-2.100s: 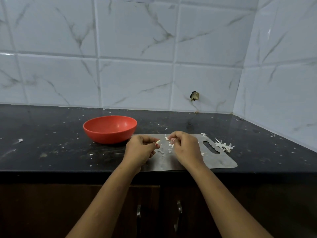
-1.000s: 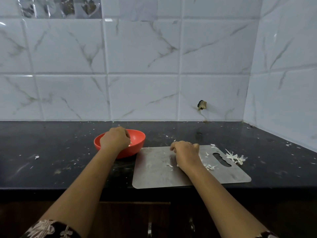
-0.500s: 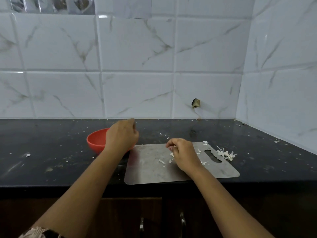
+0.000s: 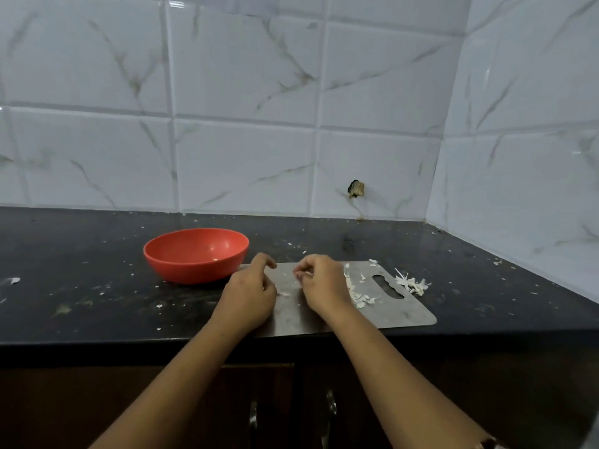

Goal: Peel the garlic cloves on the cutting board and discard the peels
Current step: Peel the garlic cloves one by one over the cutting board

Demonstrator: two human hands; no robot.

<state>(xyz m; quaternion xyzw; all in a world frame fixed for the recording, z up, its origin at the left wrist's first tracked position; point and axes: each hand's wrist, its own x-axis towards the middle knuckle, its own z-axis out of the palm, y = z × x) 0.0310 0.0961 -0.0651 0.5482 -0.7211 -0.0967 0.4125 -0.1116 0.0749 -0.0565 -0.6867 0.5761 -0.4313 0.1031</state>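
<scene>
A steel cutting board (image 4: 400, 311) lies at the counter's front edge. My right hand (image 4: 324, 285) hovers over its middle, fingertips curled and pinching a small white garlic piece (image 4: 304, 274); whether it is clove or peel I cannot tell. My left hand (image 4: 249, 294) is over the board's left end with fingers loosely curled and nothing visible in them. Loose white peels (image 4: 358, 296) lie on the board beside my right wrist, and a further pile of peels (image 4: 412, 283) sits just off its right end. The red bowl (image 4: 194, 273) left of the board holds a small pale clove (image 4: 214, 259).
The black counter (image 4: 81, 286) is speckled with peel scraps and meets white tiled walls behind and on the right. Dark cabinet doors with metal handles (image 4: 330, 413) are below the counter edge.
My left hand has come back from the red bowl to the board's left end, close to my right hand. My right hand stayed over the board. The bowl is uncovered again.
</scene>
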